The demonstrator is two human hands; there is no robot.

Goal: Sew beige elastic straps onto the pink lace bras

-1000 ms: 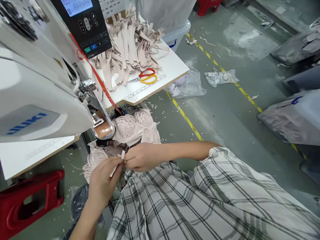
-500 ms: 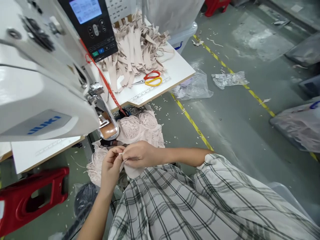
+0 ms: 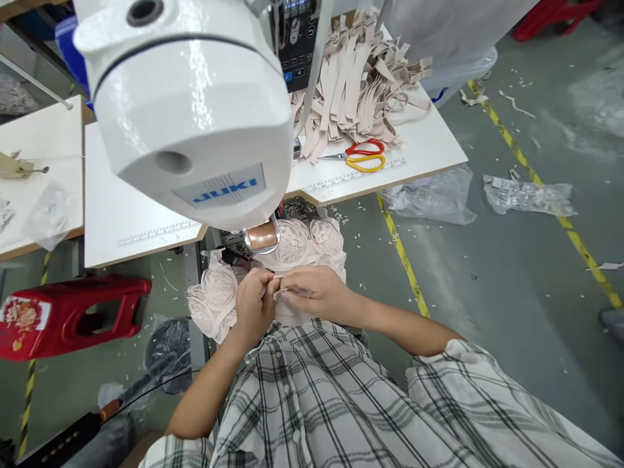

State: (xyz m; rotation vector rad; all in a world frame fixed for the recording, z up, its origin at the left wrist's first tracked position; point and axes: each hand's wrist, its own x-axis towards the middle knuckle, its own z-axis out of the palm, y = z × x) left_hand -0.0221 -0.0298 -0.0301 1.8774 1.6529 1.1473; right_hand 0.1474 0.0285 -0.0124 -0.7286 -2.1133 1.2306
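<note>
— What is the person holding at the machine?

— A piece of pale pink fabric (image 3: 289, 318) is sitting between two bare hands, just in front of the body. The left hand (image 3: 254, 300) is pinching its edge, fingers closed; the right hand (image 3: 322, 292) is clamping it alongside, the fingertips meeting or nearly so. The fingers are hiding whether it belongs to the lace garment (image 3: 292, 246) lying just beyond.

— What could be going wrong?

— Should either pinch be loosening, the narrow edge would probably be slipping out of line. The lace is also bunching by the metal-rimmed machine arm (image 3: 263, 236), where a sharp tug could be snagging it.

— And farther out?

— The white sewing machine (image 3: 195, 130) is looming above. On the white table (image 3: 433, 146), scissors (image 3: 366, 162) are lying beside heaped fabric strips (image 3: 353, 84), blades pointing toward the machine; a careless reach could be nicking cloth. A red stool (image 3: 110, 286) is standing to the left.
</note>
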